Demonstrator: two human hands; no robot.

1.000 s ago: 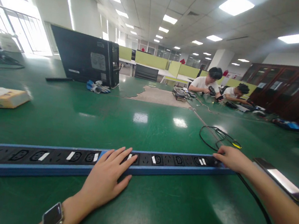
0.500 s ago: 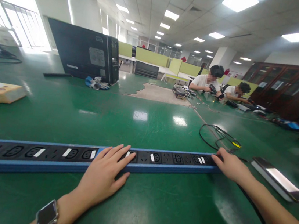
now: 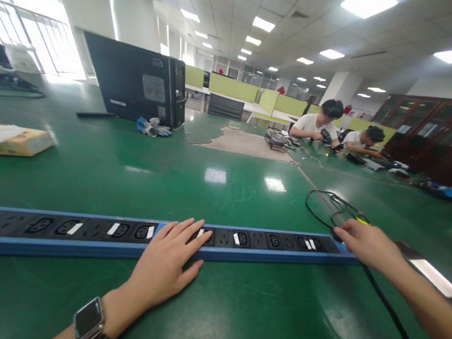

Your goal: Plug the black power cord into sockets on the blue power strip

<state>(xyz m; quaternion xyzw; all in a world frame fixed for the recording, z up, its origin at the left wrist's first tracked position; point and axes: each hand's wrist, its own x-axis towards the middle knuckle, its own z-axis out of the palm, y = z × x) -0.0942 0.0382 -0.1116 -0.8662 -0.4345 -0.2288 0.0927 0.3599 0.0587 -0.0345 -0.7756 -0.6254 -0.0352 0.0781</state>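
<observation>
A long blue power strip [image 3: 84, 251] with black sockets and small white labels lies across the green table. My left hand [image 3: 168, 262], with a watch on the wrist, rests flat on top of it, fingers spread. At the strip's right end, my right hand [image 3: 367, 244] pinches a small black plug [image 3: 337, 235], mostly covered by the fingers and just above the strip. A black cable [image 3: 392, 316] runs from beneath this hand toward the lower right. Behind the hand lies a loop of thin black cable [image 3: 309, 203] with a yellow tag [image 3: 363, 221].
A phone [image 3: 438, 277] with a bright screen lies right, partly behind my right forearm. A tissue pack [image 3: 6, 141] lies left. Farther back are a black computer case [image 3: 133, 80] and gloves [image 3: 154, 127]. Two people [image 3: 321, 121] work at the far right; another person's arm shows far left.
My right hand has moved right and slightly up off the strip's end, with the black plug now showing at its fingertips. My left hand stays on the strip. The view has shifted slightly.
</observation>
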